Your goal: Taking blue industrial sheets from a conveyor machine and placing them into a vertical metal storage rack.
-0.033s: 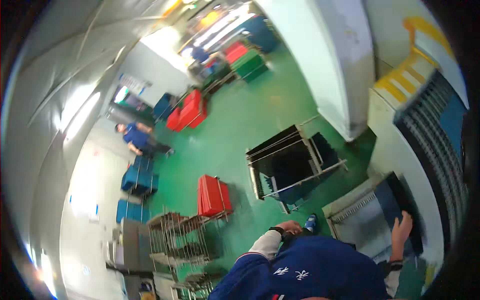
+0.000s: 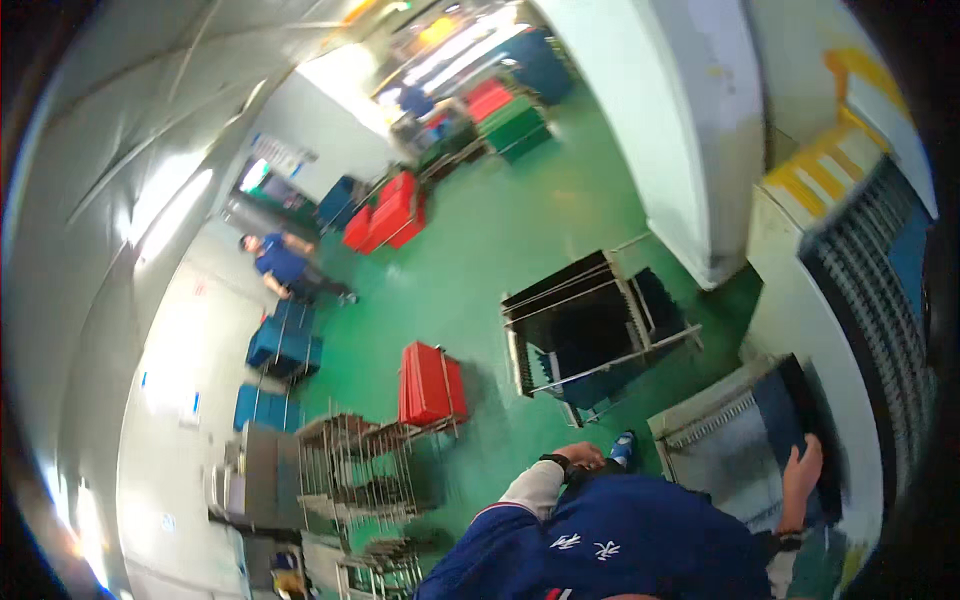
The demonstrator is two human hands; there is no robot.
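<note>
- One right hand (image 2: pixel 803 468) is held, fingers spread, over the dark edge of a low machine (image 2: pixel 715 455); contact cannot be told.
- The left hand (image 2: pixel 583 456) is held before the blue shirt (image 2: pixel 630 535); its grip cannot be told.
- The machine is placed near a rack (image 2: pixel 617 360).
</note>
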